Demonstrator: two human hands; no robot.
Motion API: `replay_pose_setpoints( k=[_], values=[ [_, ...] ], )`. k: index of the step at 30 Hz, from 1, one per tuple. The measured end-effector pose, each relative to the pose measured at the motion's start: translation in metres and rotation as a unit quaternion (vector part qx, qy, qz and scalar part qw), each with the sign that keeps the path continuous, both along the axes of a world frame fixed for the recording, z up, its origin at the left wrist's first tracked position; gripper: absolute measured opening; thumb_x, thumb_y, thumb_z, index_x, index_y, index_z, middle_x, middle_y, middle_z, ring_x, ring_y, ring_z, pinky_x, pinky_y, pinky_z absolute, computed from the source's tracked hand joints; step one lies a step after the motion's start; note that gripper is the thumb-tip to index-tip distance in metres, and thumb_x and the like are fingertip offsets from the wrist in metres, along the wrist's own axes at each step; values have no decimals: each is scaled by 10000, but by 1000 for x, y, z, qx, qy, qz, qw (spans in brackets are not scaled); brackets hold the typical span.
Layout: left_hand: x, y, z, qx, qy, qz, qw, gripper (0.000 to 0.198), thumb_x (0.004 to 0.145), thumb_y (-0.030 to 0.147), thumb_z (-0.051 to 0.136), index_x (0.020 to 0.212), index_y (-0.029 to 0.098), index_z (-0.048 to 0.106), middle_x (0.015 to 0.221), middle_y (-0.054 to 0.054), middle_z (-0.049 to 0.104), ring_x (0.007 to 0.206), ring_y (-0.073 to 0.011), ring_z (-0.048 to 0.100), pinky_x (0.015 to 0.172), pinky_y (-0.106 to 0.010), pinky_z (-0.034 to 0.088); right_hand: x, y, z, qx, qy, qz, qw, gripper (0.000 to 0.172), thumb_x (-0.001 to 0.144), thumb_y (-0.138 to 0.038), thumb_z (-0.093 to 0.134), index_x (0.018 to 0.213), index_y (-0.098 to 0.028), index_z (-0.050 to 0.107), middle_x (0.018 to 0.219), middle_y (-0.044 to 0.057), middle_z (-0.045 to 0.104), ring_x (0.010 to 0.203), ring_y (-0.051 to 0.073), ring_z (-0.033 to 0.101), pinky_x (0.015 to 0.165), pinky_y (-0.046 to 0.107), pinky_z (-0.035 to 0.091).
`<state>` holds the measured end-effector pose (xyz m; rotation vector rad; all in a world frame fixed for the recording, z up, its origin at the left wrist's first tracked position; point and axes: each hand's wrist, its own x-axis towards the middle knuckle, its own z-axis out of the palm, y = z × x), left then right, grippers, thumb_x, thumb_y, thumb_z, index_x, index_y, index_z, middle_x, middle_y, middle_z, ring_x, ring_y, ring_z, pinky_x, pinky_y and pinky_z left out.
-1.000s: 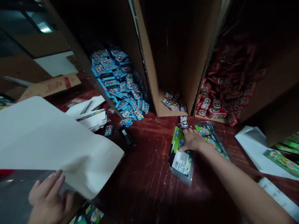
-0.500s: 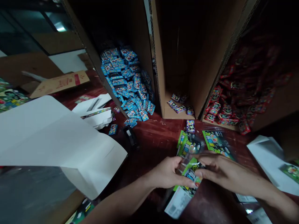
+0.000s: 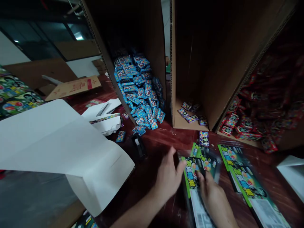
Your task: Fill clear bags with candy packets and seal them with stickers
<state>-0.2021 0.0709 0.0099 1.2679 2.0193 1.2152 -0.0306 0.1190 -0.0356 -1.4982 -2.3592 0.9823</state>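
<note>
My left hand point(image 3: 167, 175) is open, its fingers spread, with the thumb by the left edge of a green-and-black printed packet point(image 3: 190, 182). The packet has clear plastic and a white label part. On its upper face my right hand point(image 3: 215, 196) is closed, thumb and forefinger close together, apparently gripping it; the exact hold is partly hidden. Another such packet point(image 3: 196, 148) shows just behind. To the right lie more green-and-black packets point(image 3: 248, 180), overlapping in a row. A small purple packet point(image 3: 204, 138) lies beyond, in front of the middle carton.
Tall cartons stand behind: blue packets point(image 3: 140, 91) fill the left one, a few purple packets point(image 3: 192, 118) lie in the middle carton point(image 3: 190, 126), red packets point(image 3: 247, 125) in the right. A black tape dispenser point(image 3: 139, 145) and a large white card sheet point(image 3: 59, 139) are on the left.
The packet that both hands held tilted now lies flatter over the others. My left hand has opened away from it; my right hand has moved onto its face. The view has shifted.
</note>
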Motion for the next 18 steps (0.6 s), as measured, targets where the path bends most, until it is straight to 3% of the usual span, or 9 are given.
replay_pose_setpoints(
  k=[3,5,9,11,14,18],
  values=[
    [-53,61,12,35,184,52,981,674,961,415,535,1520,113,309,1560,-193,369,1455,-322,322,1208,-443,238,4,16,2,11,-24,38,999,500,1020,-530,221,1241,-176,496,898,184,741,816,391,741,655,484,536],
    [-91,111,18,-35,295,83,951,705,945,365,558,1518,64,278,1564,-219,336,1451,-337,317,1192,-422,268,5,33,11,85,-5,53,995,500,1011,-552,312,1286,-177,497,1089,192,715,998,371,711,791,498,552],
    [-148,190,13,-78,312,101,941,907,826,220,683,1536,-4,165,1598,-310,166,1460,-457,235,1160,-515,283,6,101,31,243,12,90,966,582,978,-536,460,1412,-150,434,1361,183,569,1291,334,526,1076,499,434],
    [-164,211,3,-98,316,103,938,990,749,161,723,1535,-15,148,1590,-330,161,1459,-488,208,1144,-544,298,5,146,37,263,-10,137,955,739,922,-549,564,1499,-140,349,1504,196,433,1412,335,388,1151,495,356],
    [-177,228,-14,-112,329,122,930,1011,713,114,698,1547,14,137,1590,-306,175,1445,-481,242,1135,-552,317,-13,209,40,226,-60,207,950,1009,822,-662,644,1578,-144,221,1645,203,161,1523,341,147,1203,479,267],
    [-181,236,-28,-107,354,155,916,879,781,131,602,1557,75,192,1593,-263,186,1390,-455,340,1106,-543,360,-77,272,40,216,-82,180,956,971,889,-786,387,1602,-170,152,1676,159,-3,1541,333,0,1238,459,136]
  ],
)
